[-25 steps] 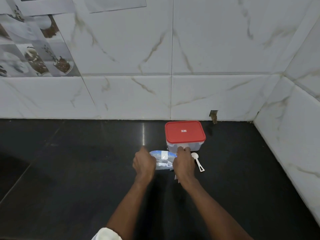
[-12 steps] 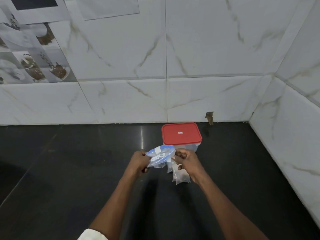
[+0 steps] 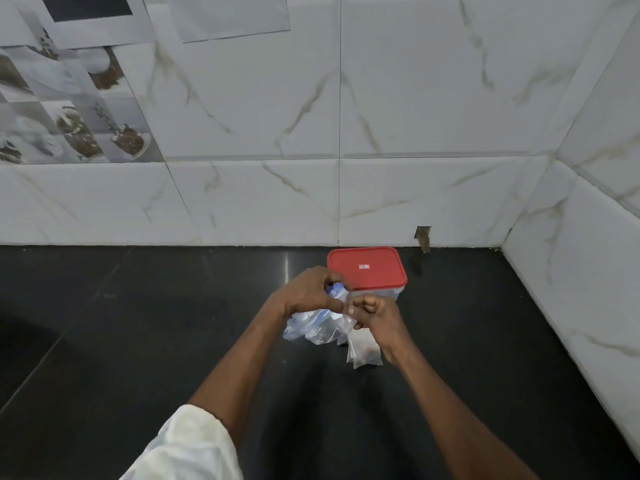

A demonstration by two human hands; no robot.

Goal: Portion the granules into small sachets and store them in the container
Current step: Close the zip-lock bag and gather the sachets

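At far left the back wall carries a printed tile (image 3: 69, 126) showing bowls of dark grains, with flat paper sheets (image 3: 228, 15) stuck above it. The rest of the wall (image 3: 433, 116) is glossy white marble-look tile with tan veins. Below it lies a polished black countertop (image 3: 138, 341).

A loose white sleeve (image 3: 187, 445) covers the left forearm near the counter's front edge. The left hand (image 3: 306, 292), held above the counter's middle, has its fingers curled round the bunched top of a plastic bag (image 3: 311, 329). The bag is thin, crinkled film, clear with blue print. Its long axis slants from the fingers down towards the front left, and its lower end hangs clear of the counter.

Touching it on the right, the right hand (image 3: 377, 315) has its fingers curled, and thumb and fingers pinch the tops of the sachets (image 3: 363, 353). These are small, flat, clear rectangular pouches hanging long axis vertical with their bottom edges pointing down. Whether they hold anything cannot be told.

Behind both hands, near the counter's back edge and right of its middle, the container (image 3: 393, 294) stands upright. It is a clear rectangular plastic box with rounded corners. Its smooth red lid (image 3: 374, 271) is on, and its long axis runs along the back edge. Further right a small notch (image 3: 423, 235) breaks the foot of the wall tile.
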